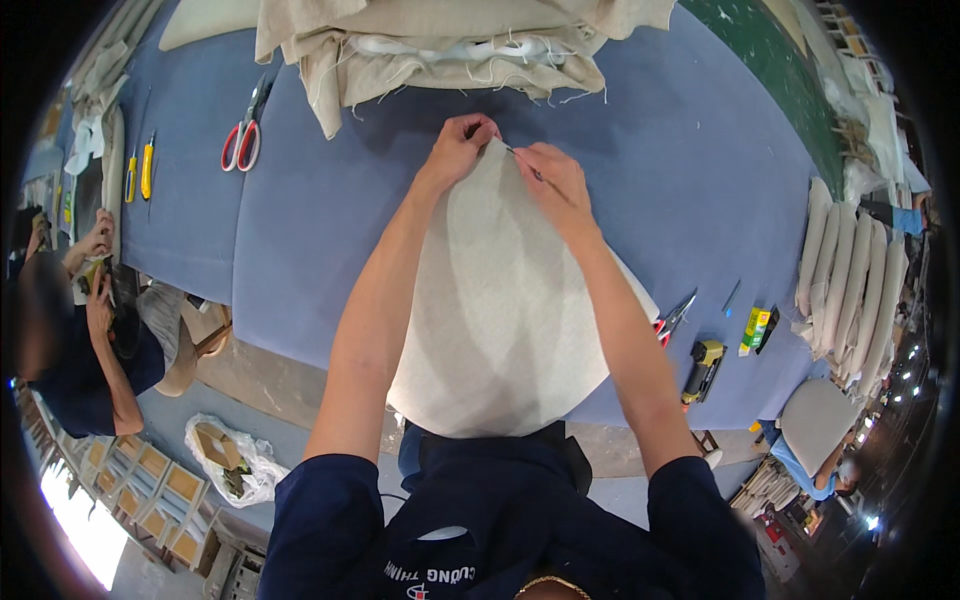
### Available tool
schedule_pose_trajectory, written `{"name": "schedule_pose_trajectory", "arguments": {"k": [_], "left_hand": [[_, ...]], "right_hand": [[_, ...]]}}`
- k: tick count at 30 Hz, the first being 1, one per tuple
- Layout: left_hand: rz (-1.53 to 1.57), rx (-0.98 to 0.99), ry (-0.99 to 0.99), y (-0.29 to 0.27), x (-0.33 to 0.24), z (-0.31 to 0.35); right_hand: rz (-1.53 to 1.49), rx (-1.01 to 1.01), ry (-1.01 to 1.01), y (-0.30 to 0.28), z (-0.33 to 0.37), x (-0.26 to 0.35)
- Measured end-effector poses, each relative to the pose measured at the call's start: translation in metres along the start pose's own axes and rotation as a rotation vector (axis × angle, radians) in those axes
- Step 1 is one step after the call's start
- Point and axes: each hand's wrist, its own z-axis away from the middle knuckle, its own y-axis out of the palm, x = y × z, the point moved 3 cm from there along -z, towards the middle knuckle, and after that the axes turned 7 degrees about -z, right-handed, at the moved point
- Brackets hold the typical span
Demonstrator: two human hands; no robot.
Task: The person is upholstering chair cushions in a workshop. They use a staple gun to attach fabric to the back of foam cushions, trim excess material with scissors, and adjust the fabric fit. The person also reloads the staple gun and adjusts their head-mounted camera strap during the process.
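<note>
A large beige fabric piece [490, 300] with a rounded near edge lies in front of me and narrows to a tip between my hands. My left hand [463, 148] is closed on its far tip, fingers pinched together. Close beside it, my right hand [553, 182] is closed around a small thin dark tool [538, 177], which touches the fabric edge. Most of that tool is hidden by the fingers, so its kind cannot be told. Red-handled scissors [676, 317] lie right of the fabric, partly behind my right forearm.
Beige cloth [450, 75] with loose threads is piled at the far side of the blue table [310, 230]. Other scissors [242, 140] and a yellow cutter [148, 168] lie left. A nail gun [704, 370] and padded panels [845, 285] are right. A co-worker [90, 330] works at left.
</note>
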Motion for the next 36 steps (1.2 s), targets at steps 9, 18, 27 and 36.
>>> {"name": "schedule_pose_trajectory", "arguments": {"k": [9, 18, 27, 36], "left_hand": [[0.042, -0.031, 0.027, -0.002, 0.018, -0.008], [-0.118, -0.050, 0.083, -0.002, 0.000, 0.002], [-1.122, -0.173, 0.523, 0.063, -0.051, 0.061], [-0.959, 0.048, 0.751, 0.166, -0.073, 0.157]], "right_hand": [[0.324, -0.143, -0.134, 0.012, 0.014, 0.013], [-0.023, -0.352, 0.076, -0.026, 0.100, 0.008], [-0.066, -0.399, 0.102, -0.031, 0.123, 0.001], [-0.185, -0.551, 0.365, -0.087, 0.227, 0.039]]}}
